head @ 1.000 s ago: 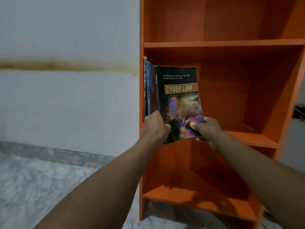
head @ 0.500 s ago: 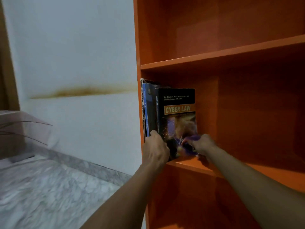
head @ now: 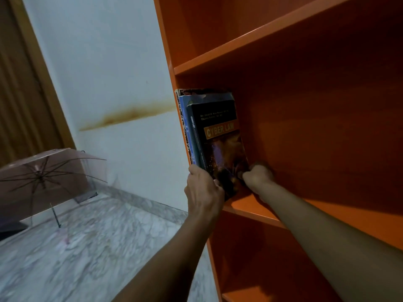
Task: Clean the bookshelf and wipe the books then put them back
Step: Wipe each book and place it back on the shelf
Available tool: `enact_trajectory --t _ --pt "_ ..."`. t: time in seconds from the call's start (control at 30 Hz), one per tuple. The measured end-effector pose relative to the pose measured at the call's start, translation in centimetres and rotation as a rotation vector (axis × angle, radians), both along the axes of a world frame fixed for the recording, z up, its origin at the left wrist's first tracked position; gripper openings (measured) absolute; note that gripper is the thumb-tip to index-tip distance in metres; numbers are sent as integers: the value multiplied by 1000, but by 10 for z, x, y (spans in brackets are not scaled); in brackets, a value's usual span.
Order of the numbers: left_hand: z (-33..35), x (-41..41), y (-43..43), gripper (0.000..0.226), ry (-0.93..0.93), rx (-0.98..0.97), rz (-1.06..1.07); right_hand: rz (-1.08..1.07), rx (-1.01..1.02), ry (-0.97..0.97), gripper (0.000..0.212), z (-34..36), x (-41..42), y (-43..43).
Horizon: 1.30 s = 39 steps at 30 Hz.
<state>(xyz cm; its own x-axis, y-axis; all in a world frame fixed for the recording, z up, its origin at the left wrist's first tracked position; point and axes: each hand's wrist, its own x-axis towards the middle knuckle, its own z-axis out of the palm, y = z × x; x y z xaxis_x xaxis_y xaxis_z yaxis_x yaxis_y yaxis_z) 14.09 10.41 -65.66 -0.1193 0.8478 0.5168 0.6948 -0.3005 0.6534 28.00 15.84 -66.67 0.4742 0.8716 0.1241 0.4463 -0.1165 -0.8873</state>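
Left hand point(head: 204, 190) gripping spines of upright books point(head: 218, 140), right hand point(head: 258, 176) curled at cover's lower corner, orange bookshelf point(head: 250, 205) beneath both

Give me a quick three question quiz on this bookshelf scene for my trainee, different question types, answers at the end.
1. True or false: the left hand and right hand both hold the Cyber Law book low down.
2. The books stand against the bookshelf's: A) left wall, B) right wall, C) top.
3. Fill in: the open thing on the floor is an ____.
Key: 1 true; 2 A; 3 umbrella.
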Motion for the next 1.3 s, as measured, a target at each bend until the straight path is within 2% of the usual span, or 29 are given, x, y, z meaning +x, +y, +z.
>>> enact_trajectory --t 0.23,0.47,0.6,0.67,0.8,0.9,0.97,1.1,1.2,1.3 --pt "-4 -7 -3 42 -6 46 60 5 -7 -7 39 -1 -1 -4" --pt "-12 -29 -17 37 -21 28 -23 -55 -1 -59 31 2 -18 -26" --pt "-36 -41 -28 29 -26 -36 -50 -130 52 -177 7 0 -35 -50" --pt "-50 -49 -32 17 -16 -72 -98 -163 108 -260 7 -2 -46 -68" --pt "-76 -61 -35 11 65 -126 -228 -310 125 -483 34 -8 -68 -112" --pt "-100 -60 -42 13 102 -192 -351 -388 80 -625 25 -27 -76 -146" --pt "-123 -52 -51 14 133 -252 -444 -433 -14 -654 15 -54 -77 -174" --pt "-174 -32 -93 17 204 -466 -614 -422 -384 -714 10 -117 -73 -245" --pt "-200 -17 -134 27 242 -561 -700 -338 -578 -691 22 -147 -69 -302" --pt "-215 -7 -173 28 240 -666 -790 -119 -814 -707 15 -165 -76 -343"
